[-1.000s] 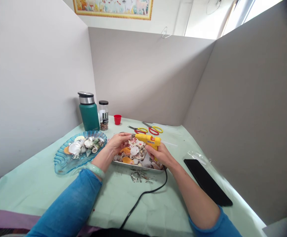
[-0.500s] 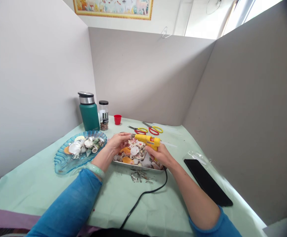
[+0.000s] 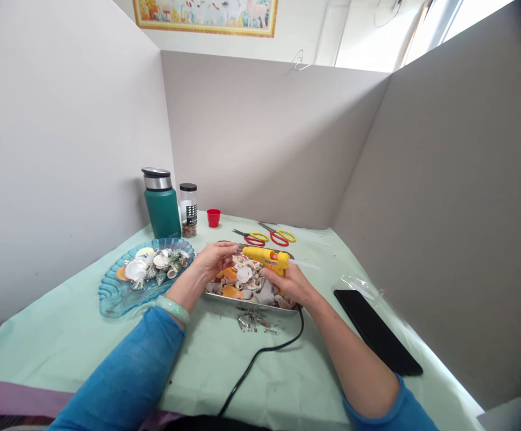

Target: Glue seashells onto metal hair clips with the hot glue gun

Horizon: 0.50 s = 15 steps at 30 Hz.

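My right hand (image 3: 293,282) is wrapped round a yellow hot glue gun (image 3: 267,257), with a clear glue stick (image 3: 305,263) poking out of its back end. The gun's nozzle points left, at the fingertips of my left hand (image 3: 215,258). Those fingers are pinched together on something small that I cannot make out. Both hands are above a metal tray (image 3: 246,303) heaped with seashells (image 3: 244,275), orange, white and brown. In front of the tray lies a little pile of small metal clips or pins (image 3: 251,321). A black cord (image 3: 260,353) runs from the gun towards me.
A blue glass dish (image 3: 112,299) with shells stands at left. Behind it are a green bottle (image 3: 162,209), a clear jar (image 3: 189,212) and a red cup (image 3: 213,218). Two pairs of scissors (image 3: 280,236) lie beyond the tray. A black flat slab (image 3: 377,332) lies at right.
The glue gun has shifted very slightly left and down, its nozzle still at my left fingertips. My left hand has barely moved.
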### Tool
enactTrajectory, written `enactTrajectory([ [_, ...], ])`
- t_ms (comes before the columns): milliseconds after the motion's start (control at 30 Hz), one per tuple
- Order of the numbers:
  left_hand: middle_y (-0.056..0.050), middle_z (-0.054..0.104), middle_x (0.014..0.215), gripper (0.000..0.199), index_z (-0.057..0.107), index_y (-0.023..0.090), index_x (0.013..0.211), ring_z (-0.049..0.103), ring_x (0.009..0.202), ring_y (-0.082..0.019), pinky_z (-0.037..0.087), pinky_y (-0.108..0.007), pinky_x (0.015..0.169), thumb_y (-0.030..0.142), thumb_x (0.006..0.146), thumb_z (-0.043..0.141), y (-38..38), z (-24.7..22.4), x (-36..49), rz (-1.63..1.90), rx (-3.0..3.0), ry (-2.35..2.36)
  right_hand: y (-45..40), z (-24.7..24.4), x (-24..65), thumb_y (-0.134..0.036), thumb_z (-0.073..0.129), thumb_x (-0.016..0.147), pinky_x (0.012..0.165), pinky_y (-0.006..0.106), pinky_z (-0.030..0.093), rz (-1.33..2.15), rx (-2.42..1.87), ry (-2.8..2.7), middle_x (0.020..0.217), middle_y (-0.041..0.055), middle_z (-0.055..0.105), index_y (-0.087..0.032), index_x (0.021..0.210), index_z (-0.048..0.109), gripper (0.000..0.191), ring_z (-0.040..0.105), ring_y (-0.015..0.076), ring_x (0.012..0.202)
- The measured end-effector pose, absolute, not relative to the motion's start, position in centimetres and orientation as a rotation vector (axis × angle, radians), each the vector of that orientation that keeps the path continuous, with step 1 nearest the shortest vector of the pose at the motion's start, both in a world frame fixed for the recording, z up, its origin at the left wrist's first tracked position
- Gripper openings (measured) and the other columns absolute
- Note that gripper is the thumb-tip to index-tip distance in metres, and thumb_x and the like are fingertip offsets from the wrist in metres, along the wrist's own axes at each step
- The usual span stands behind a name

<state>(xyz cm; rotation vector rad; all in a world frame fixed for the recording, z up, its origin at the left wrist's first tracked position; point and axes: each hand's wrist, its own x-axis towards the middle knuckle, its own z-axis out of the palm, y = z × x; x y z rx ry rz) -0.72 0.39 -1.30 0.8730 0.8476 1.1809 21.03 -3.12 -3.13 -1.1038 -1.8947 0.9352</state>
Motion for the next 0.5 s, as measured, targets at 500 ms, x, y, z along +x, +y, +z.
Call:
enactTrajectory([
  [500, -0.005, 0.064, 0.065, 0.018, 0.070, 0.008, 0.081, 0.050, 0.046, -0.006, 0.046, -0.020, 0.051, 0.006, 0.064, 0.073, 0.56, -1.46, -0.95, 1.174, 0.901, 0.863, -3.15, -3.17, 20.94, -0.056, 0.055, 0.078, 0.043, 0.023, 0.034, 0.934, -1.082, -1.890, 0.047, -0.0028, 0.045, -0.018, 0.070, 0.057, 0.039, 0.041, 0.0109, 0.044],
])
